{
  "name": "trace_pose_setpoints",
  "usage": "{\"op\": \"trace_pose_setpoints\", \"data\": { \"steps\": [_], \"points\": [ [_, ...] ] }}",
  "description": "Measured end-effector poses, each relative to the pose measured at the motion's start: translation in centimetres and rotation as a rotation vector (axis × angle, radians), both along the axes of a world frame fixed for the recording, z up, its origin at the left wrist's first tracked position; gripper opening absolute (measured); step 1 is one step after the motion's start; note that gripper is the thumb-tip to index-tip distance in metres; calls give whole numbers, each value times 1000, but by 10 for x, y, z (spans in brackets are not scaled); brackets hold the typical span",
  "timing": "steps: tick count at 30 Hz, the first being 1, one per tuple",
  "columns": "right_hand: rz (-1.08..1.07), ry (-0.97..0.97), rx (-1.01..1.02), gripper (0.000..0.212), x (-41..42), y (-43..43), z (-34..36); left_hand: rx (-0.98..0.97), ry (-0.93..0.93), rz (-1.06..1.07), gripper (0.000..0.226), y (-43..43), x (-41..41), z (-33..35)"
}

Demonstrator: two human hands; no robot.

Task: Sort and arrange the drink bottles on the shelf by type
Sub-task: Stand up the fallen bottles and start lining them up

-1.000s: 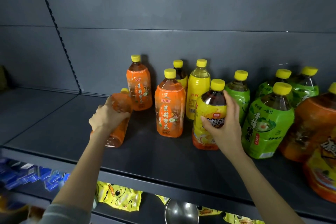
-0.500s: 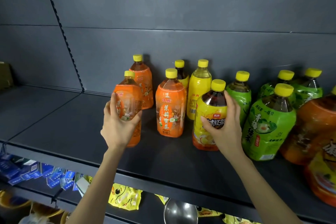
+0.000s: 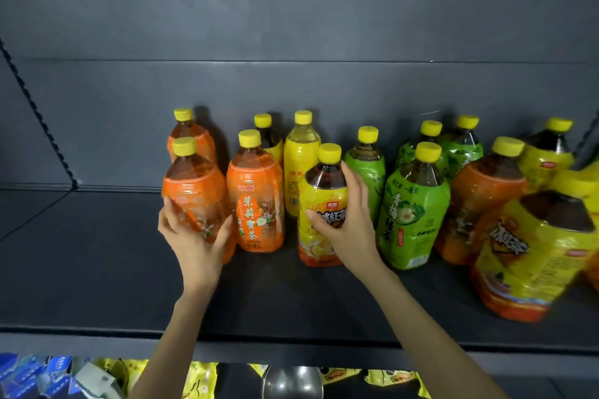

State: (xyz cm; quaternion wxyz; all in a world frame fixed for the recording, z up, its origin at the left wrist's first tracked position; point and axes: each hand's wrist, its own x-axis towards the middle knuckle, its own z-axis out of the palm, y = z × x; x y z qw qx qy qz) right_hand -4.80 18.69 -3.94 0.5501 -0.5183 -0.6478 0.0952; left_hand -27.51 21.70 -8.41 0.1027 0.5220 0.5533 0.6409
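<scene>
My left hand (image 3: 194,243) wraps the orange bottle (image 3: 194,185); my right hand (image 3: 348,233) clasps the yellow-label bottle (image 3: 319,204). Neighbouring bottles (image 3: 257,201) crowd both grips, so a hasty slide could topple them.

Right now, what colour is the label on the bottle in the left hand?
Orange; the bottle shows best in the head view.

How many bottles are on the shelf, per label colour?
Orange-label bottles: 4, one in the left hand
Yellow-label bottles: 5, one in the right hand
Green-label bottles: 4
Total: 13 clearly in view; the right edge is cut off.
</scene>
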Motion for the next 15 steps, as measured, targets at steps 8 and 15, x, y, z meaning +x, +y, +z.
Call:
{"op": "trace_pose_setpoints", "data": {
  "steps": [8, 15],
  "points": [
    [63, 102, -149, 82, 5, -16, -12, -50, 127, 44, 97, -9, 2, -12],
    [32, -27, -354, 63, 30, -37, -29, -173, 203, -18, 89, -28, 2, -19]
  ]
}}
